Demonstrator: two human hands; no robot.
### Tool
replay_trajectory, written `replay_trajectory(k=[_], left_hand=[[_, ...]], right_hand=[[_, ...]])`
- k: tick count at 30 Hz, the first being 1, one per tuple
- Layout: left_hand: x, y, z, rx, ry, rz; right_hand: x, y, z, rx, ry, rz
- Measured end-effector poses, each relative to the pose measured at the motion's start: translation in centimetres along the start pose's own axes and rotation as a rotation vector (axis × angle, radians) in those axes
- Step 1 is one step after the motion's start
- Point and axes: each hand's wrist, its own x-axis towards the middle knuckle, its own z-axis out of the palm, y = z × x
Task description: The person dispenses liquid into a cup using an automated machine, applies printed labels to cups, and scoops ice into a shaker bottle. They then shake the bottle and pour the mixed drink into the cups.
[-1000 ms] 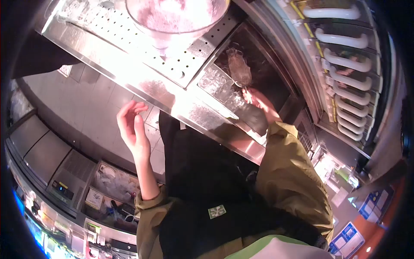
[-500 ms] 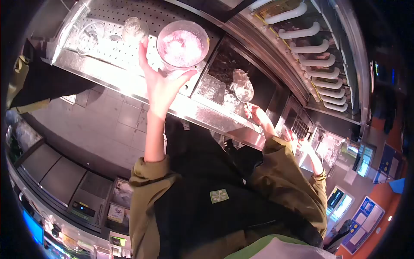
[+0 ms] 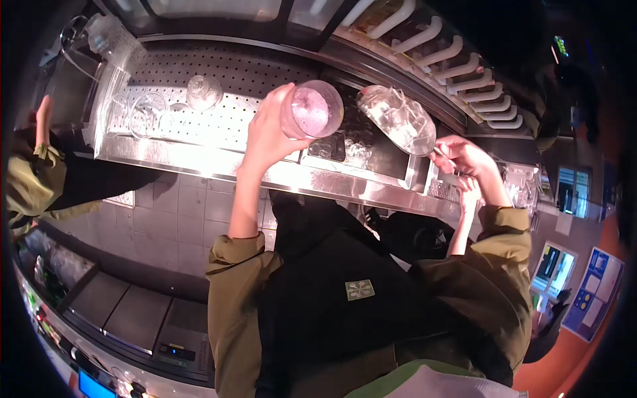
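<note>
My left hand (image 3: 267,129) is closed around a clear cup (image 3: 330,127) that holds a frothy pink drink (image 3: 310,109). The cup is held up by the bin end of the perforated tray. In my right hand (image 3: 468,158) is the handle of an ice scoop (image 3: 406,147), its bowl heaped with clear ice (image 3: 401,114). The scoop is raised to the right of the cup, apart from it. Below and between them lies the ice bin (image 3: 391,178), with loose ice inside and partly hidden by the cup and scoop.
A small glass vessel (image 3: 204,93) and clear cups (image 3: 147,113) stand on the perforated metal tray (image 3: 232,119). A clear pitcher (image 3: 114,40) is at far left. White curved pipes (image 3: 474,63) line the back right. Other people's hands (image 3: 470,194) show at right and left.
The scoop has come up out of the ice bin, now full of ice. My left hand has brought the cup rightward, nearer the bin and scoop. The camera view has shifted.
</note>
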Motion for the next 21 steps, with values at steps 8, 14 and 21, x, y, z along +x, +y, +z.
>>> replay_trajectory(k=[8,14,21], left_hand=[[0.1,0.5,1.1,-0.020,-0.041,0.048],[-0.3,-0.1,0.9,-0.065,0.061,-0.048],[-0.7,-1.4,0.8,-0.227,0.277,-0.187]], right_hand=[[0.0,-8.0,6.2,-0.264,-0.063,0.192],[-0.4,-10.4,7.2,-0.273,-0.004,0.172],[-1.2,-9.0,6.6,-0.248,-0.016,0.024]])
